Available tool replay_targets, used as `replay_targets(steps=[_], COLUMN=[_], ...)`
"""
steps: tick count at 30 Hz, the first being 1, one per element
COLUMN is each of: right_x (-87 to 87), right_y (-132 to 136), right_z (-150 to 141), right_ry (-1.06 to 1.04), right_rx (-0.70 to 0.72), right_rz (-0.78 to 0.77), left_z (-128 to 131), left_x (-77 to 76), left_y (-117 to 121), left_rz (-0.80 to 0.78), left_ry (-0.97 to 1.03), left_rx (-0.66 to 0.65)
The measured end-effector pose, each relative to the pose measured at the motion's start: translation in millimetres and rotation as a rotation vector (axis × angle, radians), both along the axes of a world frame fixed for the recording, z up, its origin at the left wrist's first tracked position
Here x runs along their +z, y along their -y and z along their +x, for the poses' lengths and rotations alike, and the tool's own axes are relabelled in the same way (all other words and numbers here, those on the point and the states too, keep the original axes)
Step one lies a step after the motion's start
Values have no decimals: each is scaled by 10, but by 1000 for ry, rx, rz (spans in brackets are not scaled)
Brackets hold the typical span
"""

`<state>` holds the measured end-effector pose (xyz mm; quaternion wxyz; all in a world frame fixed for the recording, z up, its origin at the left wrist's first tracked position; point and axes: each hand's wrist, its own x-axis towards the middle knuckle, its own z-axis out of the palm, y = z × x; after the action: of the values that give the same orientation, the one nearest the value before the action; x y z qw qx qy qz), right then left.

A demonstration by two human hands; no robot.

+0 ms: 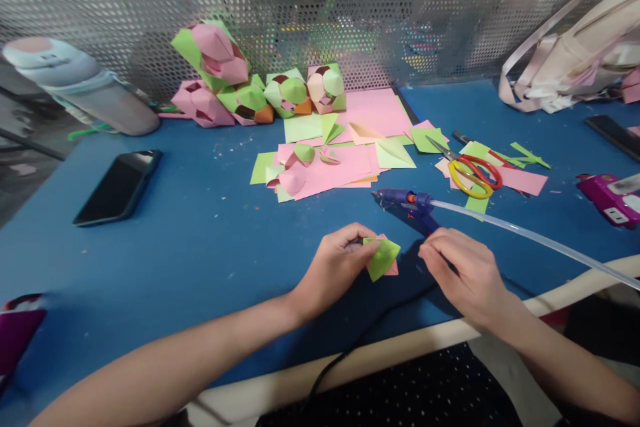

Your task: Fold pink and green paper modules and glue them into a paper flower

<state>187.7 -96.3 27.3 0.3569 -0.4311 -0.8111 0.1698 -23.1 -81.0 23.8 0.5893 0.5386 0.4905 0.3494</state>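
Note:
Between the thumb and fingers of my left hand [333, 267] is a small folded paper piece [383, 257], green on top with pink showing beneath. To its right, my right hand [463, 273] is closed, its fingertips drawn together at the handle end of a blue glue gun [410, 201]. Whether those fingers grip the handle or something small is hidden. The gun's nozzle points left, and a long clear glue stick [525, 230] runs out of its back over my right wrist.
Folded paper balls [243, 99] stand by the perforated metal screen [380, 20]. Pink and green sheets [345, 170], scissors [473, 172] and scraps lie ahead. A phone [119, 187] and bottle [85, 83] are left; a purple device [610, 200] and bag [585, 47] are right. A black cable [367, 333] crosses the table edge.

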Motion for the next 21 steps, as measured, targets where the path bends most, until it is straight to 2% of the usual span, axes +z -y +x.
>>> replay_targets(steps=[3,6,10,14,17,21], right_x=[-38,-59,-60,-95,-115,-61], right_y=[-49,-212,-489,-634,-603,-420], right_z=[154,232,159,37,38,108], right_ry=[161,211,283,290,225,165], right_rx=[-160,-283,-182,-192,-168,-124], right_rz=[58,57,-81,-208,-240,-204], left_z=[-35,-49,-45,-49,-64,-91], left_x=[-3,-20,-66,-108,-116,-108], left_y=[-71,-121,-152,-177,-208,-267], left_rz=[31,61,70,40,12,6], left_ry=[-61,-52,-24,7,32,14], left_rx=[86,124,153,170,193,227])
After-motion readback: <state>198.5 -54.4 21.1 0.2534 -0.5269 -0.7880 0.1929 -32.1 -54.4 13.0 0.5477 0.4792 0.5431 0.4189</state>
